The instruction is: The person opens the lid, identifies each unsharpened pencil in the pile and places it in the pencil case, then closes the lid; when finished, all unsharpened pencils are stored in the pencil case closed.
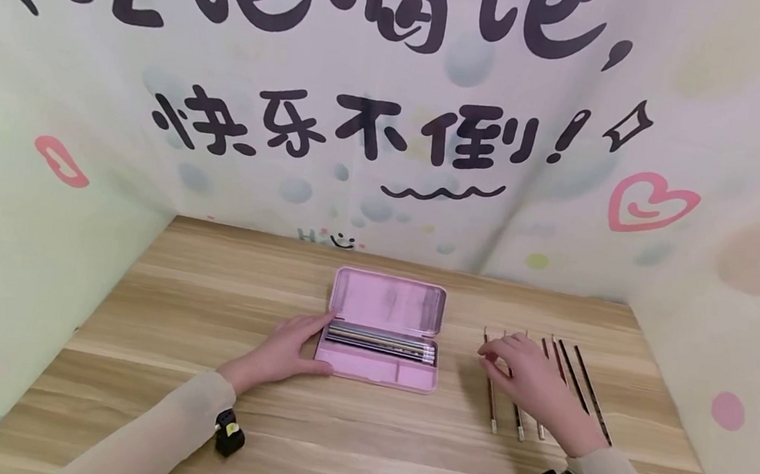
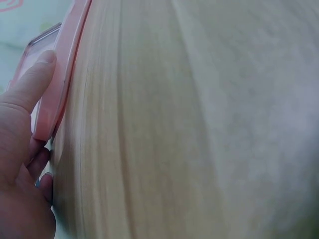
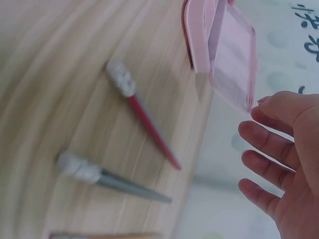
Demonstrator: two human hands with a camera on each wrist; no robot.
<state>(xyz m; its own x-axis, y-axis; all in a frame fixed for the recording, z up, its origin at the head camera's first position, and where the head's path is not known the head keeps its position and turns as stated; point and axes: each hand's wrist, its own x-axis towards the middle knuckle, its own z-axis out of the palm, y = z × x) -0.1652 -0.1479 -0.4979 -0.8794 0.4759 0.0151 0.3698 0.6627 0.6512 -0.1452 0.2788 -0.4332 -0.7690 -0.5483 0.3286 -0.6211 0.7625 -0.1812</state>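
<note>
A pink pencil case (image 1: 349, 365) lies with its lid (image 1: 387, 299) raised at the back. Several pencils (image 1: 376, 341) lie side by side in its rear compartment. My left hand (image 1: 278, 350) holds the case's left end, fingers near the hinge side and thumb at the front corner; the left wrist view has the thumb (image 2: 37, 79) over the pink rim. My right hand (image 1: 526, 368) hovers over a row of loose pencils (image 1: 492, 411), fingers loosely bent, nothing between them. The right wrist view shows a red pencil (image 3: 149, 124) and a dark pencil (image 3: 132, 185) apart from the hand.
The loose pencils right of the case include dark ones (image 1: 589, 390) beyond the right hand. Behind the wooden table (image 1: 344, 442) hangs a printed cloth (image 1: 327, 208), with pale walls at both sides. Each wrist wears a small black camera (image 1: 229, 434).
</note>
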